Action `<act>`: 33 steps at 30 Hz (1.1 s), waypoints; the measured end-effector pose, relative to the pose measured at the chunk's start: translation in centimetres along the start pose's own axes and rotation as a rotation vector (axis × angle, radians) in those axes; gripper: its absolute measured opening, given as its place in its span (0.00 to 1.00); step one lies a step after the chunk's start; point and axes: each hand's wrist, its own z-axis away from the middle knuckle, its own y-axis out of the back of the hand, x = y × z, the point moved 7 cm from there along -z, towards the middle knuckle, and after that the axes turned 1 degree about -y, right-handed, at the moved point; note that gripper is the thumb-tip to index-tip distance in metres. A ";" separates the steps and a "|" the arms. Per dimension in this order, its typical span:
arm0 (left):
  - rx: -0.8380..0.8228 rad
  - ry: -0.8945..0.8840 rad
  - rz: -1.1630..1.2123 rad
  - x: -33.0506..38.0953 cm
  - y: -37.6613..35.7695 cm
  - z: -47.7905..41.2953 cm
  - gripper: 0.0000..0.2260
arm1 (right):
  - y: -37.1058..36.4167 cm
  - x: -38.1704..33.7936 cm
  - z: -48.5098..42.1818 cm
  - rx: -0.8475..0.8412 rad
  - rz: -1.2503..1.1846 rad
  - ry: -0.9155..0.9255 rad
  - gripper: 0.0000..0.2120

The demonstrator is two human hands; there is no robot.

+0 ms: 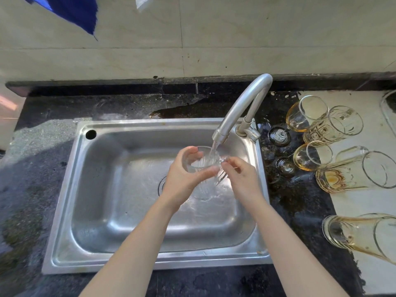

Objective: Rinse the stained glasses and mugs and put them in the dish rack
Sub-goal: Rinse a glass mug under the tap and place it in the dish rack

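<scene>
Fingers point(191, 150): left hand point(182, 176) curls round glass point(200, 162); right hand point(241, 175) pinches its right edge
Glass: under tap point(242, 108) stream, above sink point(102, 189)
Technique: judged best to rotate slowly, wetting every wall; grip firm, wet glass slips
Pose: forearms extended forward, hands meeting mid-basin
Waiting: stained glasses point(342, 174), right of sink

We hold a clear ribbed glass point(205, 163) under running water; amber-stained glasses point(351, 170) cluster on the counter at right.
</scene>
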 end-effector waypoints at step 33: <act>-0.015 0.131 -0.056 -1.8 -0.6 -0.7 0.35 | 6.8 -4.1 -7.7 0.232 0.851 0.000 0.10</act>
